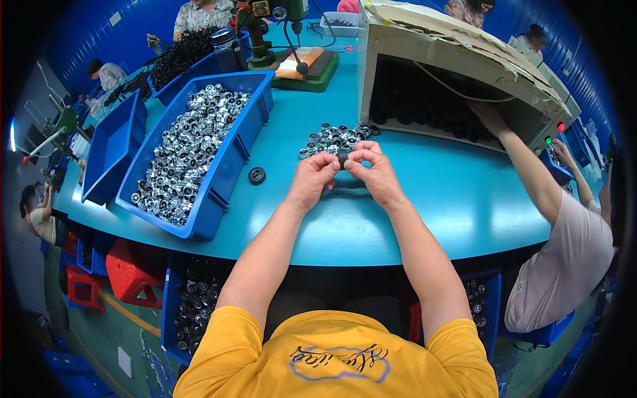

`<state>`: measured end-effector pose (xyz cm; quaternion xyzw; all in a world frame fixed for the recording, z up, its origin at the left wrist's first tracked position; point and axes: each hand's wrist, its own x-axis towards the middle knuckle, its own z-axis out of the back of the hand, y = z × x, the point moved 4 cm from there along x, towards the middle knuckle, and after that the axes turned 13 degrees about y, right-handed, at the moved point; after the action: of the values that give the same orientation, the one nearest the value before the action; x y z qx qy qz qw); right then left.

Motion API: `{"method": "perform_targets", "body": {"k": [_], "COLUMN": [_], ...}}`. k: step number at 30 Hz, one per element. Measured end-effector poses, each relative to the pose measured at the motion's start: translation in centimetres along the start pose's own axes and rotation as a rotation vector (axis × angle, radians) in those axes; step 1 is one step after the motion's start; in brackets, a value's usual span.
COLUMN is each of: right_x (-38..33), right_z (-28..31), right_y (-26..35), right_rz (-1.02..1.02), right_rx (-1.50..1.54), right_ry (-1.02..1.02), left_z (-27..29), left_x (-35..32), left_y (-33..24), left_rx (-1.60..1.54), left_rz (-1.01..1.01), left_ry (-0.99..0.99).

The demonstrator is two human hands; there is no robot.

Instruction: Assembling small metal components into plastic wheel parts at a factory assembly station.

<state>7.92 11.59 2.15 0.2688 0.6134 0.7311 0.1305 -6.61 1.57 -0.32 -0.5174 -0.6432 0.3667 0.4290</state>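
Observation:
Between my two hands, above the teal table, is a small black wheel [343, 159], seen nearly edge-on. My left hand [312, 179] pinches it from the left, thumb against fingers. From the other side, the thumb and fingers of my right hand [377, 174] are closed on the same piece. Whether a metal hub sits inside it cannot be made out. Just beyond my fingers lies a loose pile of shiny silver hubs [332, 138] with dark centres. A single black wheel [257, 175] rests flat on the table, left of my left hand.
A long blue bin [262, 109] full of silver hubs stands at left, beside another blue bin [99, 174]. At right, a co-worker's arm [531, 159] reaches into a cream metal box [458, 40] holding dark parts. A green-based press [318, 78] stands behind. Bins of wheels [196, 302] sit below the table edge.

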Motion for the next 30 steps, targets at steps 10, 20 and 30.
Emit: {"method": "perform_targets", "body": {"k": [10,20,30], "right_x": [-0.4,-0.8,-0.5], "right_z": [-0.7,-1.3,-1.1], "right_y": [1.6,3.2,1.3], "right_rz": [0.134,0.198,0.107], "right_rx": [-0.323,-0.480,-0.207], "right_ry": [-0.061,-0.090,-0.017], "left_z": [-0.6,-0.4,-0.7], "left_x": [-0.1,0.0,-0.3], "left_y": [0.2,0.3,-0.8], "left_rx": [-0.082,-0.091,0.054], "left_rz": [0.049,-0.028,-0.009], "left_ry": [0.017,-0.094,-0.007]}}
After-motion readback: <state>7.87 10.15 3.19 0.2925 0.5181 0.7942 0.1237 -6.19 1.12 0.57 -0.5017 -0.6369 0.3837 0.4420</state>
